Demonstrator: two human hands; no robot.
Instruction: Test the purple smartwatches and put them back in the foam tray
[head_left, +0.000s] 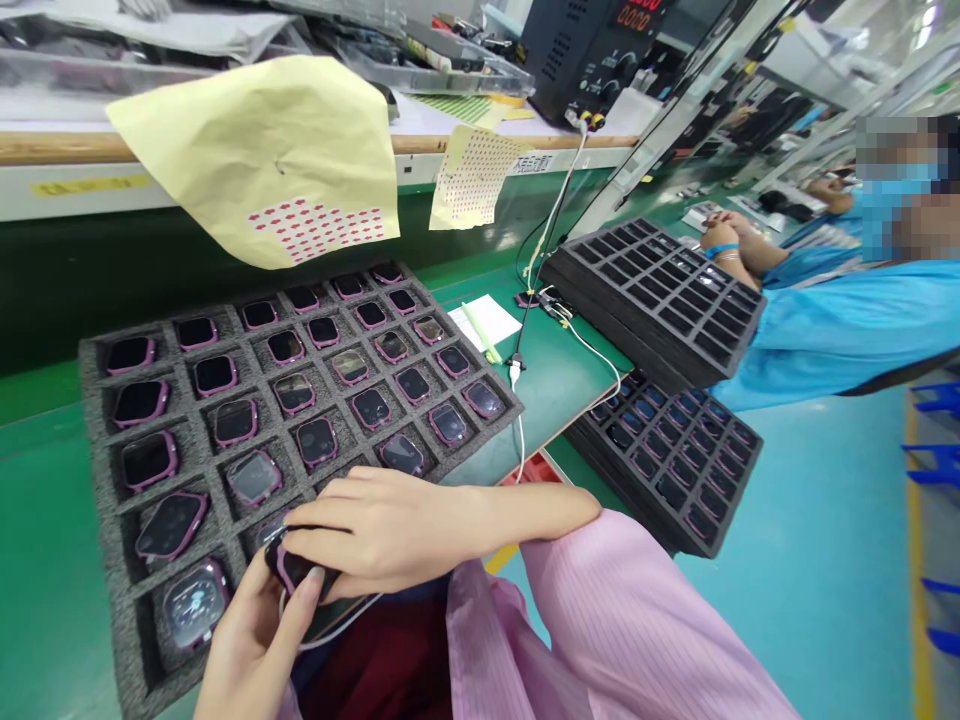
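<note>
Near the front edge of a grey foam tray (101, 440), both my hands are closed on a purple-framed smartwatch (289, 568). My left hand (251, 640) grips it from below, with the thumb along its edge. From above, my right hand (375, 535) covers much of it, fingers curled over the top. A white cable (341, 628) runs below the hands; where it ends is hidden. Purple-cased watches lie in the tray's compartments. One watch with a lit dial (196, 603) sits in the near left corner, and a tilted watch (172, 525) lies behind it.
Stacked foam trays (652, 290) stand at the right, with another tray of watches (675, 460) lower down. A white paper (487, 322) with a green pen and a cable plug (515, 370) lie beside my tray. A co-worker's blue sleeve (847, 320) is at far right.
</note>
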